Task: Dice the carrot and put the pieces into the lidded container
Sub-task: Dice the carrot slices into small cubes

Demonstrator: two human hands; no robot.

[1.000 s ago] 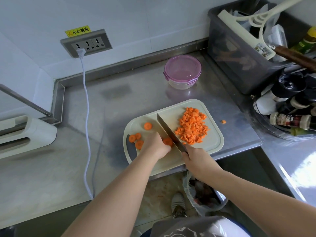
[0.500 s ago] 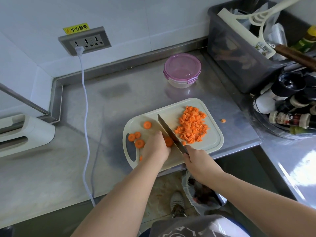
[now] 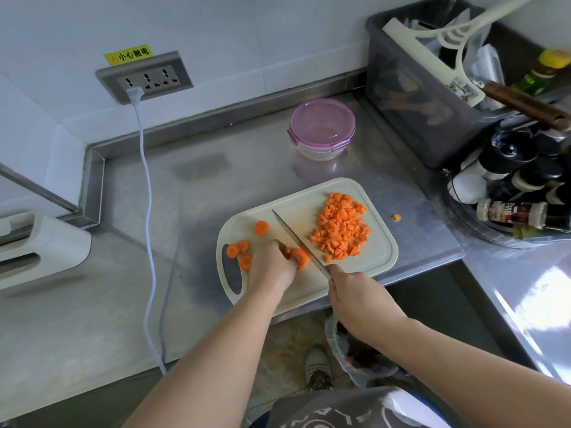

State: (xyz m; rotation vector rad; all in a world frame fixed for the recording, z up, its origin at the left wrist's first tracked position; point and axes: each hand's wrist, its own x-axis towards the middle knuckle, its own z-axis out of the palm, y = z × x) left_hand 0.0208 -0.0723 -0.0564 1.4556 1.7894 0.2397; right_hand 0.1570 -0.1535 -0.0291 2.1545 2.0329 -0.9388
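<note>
A cream cutting board (image 3: 380, 261) lies at the counter's front edge. A heap of diced carrot (image 3: 341, 227) covers its right half. Several round carrot slices (image 3: 238, 250) lie at its left end. My left hand (image 3: 272, 267) holds a stack of carrot slices (image 3: 299, 257) down on the board with curled fingers. My right hand (image 3: 355, 299) grips the handle of a knife (image 3: 296, 239), whose blade rests against the right side of that stack. The container with a pink lid (image 3: 322, 126) stands closed behind the board.
One carrot bit (image 3: 396, 217) lies on the steel counter right of the board. A dark bin of utensils (image 3: 426, 97) and a rack of seasoning bottles (image 3: 519, 199) stand at the right. A white cable (image 3: 148, 230) runs from the wall socket (image 3: 143, 77) down the counter. A white appliance (image 3: 37, 248) sits left.
The knife blade has lifted and come down again at the held slices. My left hand has shifted slightly on the stack.
</note>
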